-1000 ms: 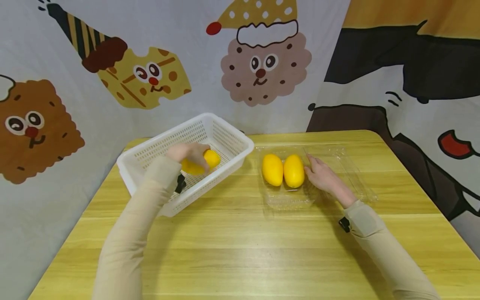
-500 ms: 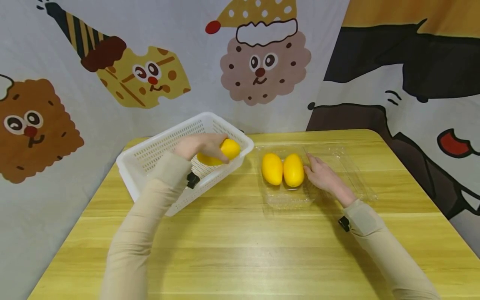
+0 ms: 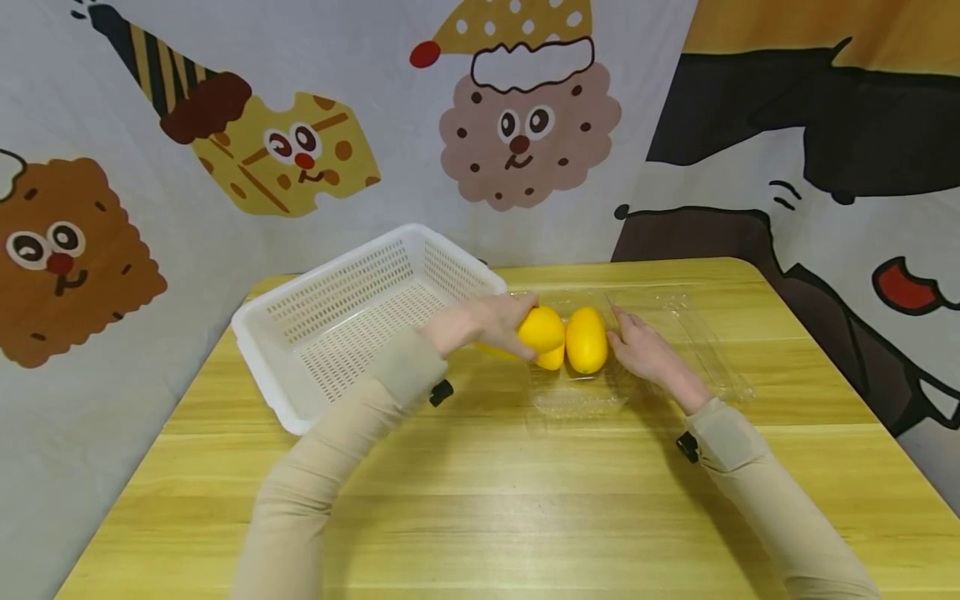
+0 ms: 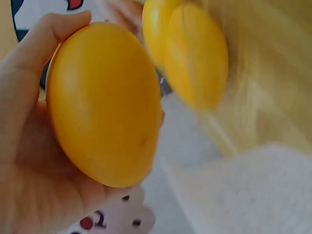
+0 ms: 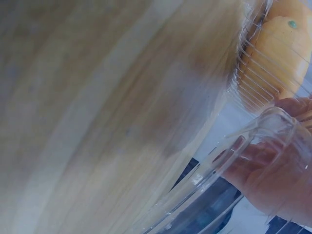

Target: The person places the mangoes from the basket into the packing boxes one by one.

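Note:
My left hand (image 3: pixel 480 323) grips a yellow mango (image 3: pixel 542 330), fingers and thumb curled round its sides, as the left wrist view shows. This mango is just above the left side of a clear plastic clamshell box (image 3: pixel 581 406). Inside the box lie two more mangoes, side by side: the right one (image 3: pixel 587 340) in full view, the left one (image 3: pixel 553 358) partly hidden behind the held mango. At the box's right, my right hand (image 3: pixel 651 354) holds the clear plastic where tray and lid meet. The right wrist view shows its fingers (image 5: pixel 243 165) through the plastic.
A white slotted plastic basket (image 3: pixel 360 329) stands at the back left, with no fruit visible in it. The opened clear lid (image 3: pixel 697 342) lies flat to the right of the tray. Behind the wooden table (image 3: pixel 495 500) hangs a cartoon-printed cloth (image 3: pixel 405 133).
My left hand has lifted the mango out of the basket and carried it right, over to the clamshell box. The right hand and the two boxed mangoes have stayed in place.

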The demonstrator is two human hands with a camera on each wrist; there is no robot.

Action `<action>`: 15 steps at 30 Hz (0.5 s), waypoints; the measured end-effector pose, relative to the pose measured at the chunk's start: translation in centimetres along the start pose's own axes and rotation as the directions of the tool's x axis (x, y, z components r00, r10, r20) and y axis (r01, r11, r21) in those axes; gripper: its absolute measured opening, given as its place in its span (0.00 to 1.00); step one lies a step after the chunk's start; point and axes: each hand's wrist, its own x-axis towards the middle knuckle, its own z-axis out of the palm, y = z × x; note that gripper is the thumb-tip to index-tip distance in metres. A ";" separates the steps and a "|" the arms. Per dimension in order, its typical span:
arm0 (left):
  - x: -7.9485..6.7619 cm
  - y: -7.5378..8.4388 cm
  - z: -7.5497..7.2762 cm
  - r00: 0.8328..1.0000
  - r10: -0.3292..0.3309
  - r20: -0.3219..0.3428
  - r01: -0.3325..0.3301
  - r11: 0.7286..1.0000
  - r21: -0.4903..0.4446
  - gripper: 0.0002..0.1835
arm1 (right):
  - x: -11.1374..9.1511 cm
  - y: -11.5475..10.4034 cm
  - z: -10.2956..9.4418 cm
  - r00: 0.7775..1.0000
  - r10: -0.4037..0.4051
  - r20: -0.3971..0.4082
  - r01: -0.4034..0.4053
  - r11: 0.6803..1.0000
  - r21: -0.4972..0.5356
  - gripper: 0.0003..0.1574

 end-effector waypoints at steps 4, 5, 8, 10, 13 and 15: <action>1.5 1.0 1.8 0.999 0.034 -0.021 -0.033 0.999 0.042 0.46 | 0.0 0.0 0.0 1.000 -0.003 -0.005 0.003 1.000 -0.001 0.39; 1.8 1.2 2.3 0.999 0.036 -0.022 -0.035 0.998 0.060 0.47 | 0.0 0.0 0.0 1.000 -0.003 -0.006 0.003 1.000 -0.001 0.39; 2.6 1.8 3.6 0.999 0.041 -0.024 -0.039 0.994 0.099 0.52 | 0.0 0.0 0.1 1.000 -0.003 -0.009 0.003 1.000 -0.005 0.39; 2.9 2.1 4.4 0.998 0.050 -0.033 -0.046 0.993 0.110 0.53 | 0.0 0.0 0.1 1.000 -0.002 -0.010 0.002 1.000 -0.004 0.38; 3.3 2.5 5.2 0.994 0.081 -0.069 -0.070 0.987 0.142 0.53 | 0.0 0.0 0.1 1.000 0.000 -0.010 0.000 1.000 -0.001 0.38; 3.5 2.7 5.7 0.990 0.106 -0.096 -0.090 0.982 0.165 0.50 | 0.0 0.0 0.1 1.000 -0.001 -0.010 0.001 1.000 0.003 0.38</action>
